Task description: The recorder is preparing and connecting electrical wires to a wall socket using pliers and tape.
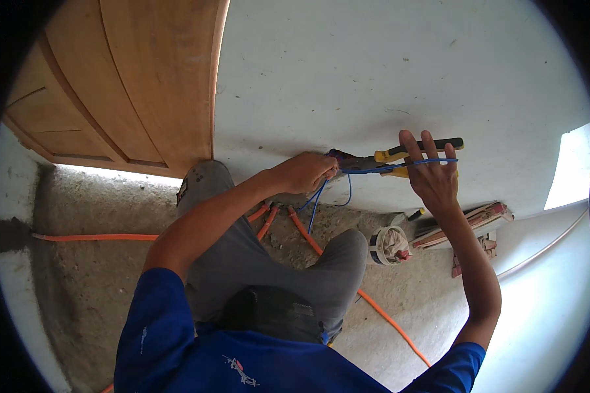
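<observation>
My right hand (432, 173) is at the pliers (388, 156) with yellow and black handles, its fingers laid across them. Their jaws point left, toward a recess low in the pale wall. A blue wire (370, 171) runs from that spot along the pliers and across my right fingers. My left hand (306, 172) is closed at the left end of the wire, beside the jaws; its fingertips are partly hidden. More blue wires (318, 200) hang below it toward the floor.
Orange conduits (305, 229) come out at the wall's foot and cross the rough floor. A wooden door (144, 78) stands at the left. A white bucket (390, 245) and stacked wooden pieces (465, 226) lie along the wall at right. My bent knees frame the conduit ends.
</observation>
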The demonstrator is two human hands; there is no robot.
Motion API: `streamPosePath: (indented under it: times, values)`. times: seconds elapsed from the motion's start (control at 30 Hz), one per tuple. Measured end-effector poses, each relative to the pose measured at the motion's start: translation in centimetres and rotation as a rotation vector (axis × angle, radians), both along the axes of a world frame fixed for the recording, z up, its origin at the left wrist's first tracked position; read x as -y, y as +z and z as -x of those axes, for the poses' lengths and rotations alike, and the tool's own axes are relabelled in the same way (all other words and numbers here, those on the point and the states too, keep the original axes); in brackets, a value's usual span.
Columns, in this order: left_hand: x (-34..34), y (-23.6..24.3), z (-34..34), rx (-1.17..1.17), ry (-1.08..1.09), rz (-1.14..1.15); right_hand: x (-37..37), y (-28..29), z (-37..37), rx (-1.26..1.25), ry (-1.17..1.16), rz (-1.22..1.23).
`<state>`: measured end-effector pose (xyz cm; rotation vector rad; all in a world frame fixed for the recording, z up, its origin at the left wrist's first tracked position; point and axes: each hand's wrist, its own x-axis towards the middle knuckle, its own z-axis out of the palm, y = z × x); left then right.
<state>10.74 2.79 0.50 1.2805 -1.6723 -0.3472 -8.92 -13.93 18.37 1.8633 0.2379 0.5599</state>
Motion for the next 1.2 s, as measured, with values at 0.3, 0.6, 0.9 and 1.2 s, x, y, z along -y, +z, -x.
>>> streamPosePath:
  times: [0.3, 0.6, 0.9, 1.2]
  values:
    - [0.0, -0.1, 0.1, -0.005, 0.014, 0.009, -1.1, 0.6, -0.6, -0.025, 0.015, -0.004]
    - [0.1, -0.2, -0.2, 0.006, -0.023, -0.030, -2.2, 1.8, 1.1, -0.344, -0.171, -0.233]
    - [0.9, -1.9, -0.1, 0.465, 0.064, 0.005, -4.7, -8.5, 7.1, -0.822, -1.162, -1.708]
    - [0.9, -0.2, -0.2, 0.261, -0.028, -0.073, -6.0, -8.3, 11.8, -1.042, -0.556, -2.591]
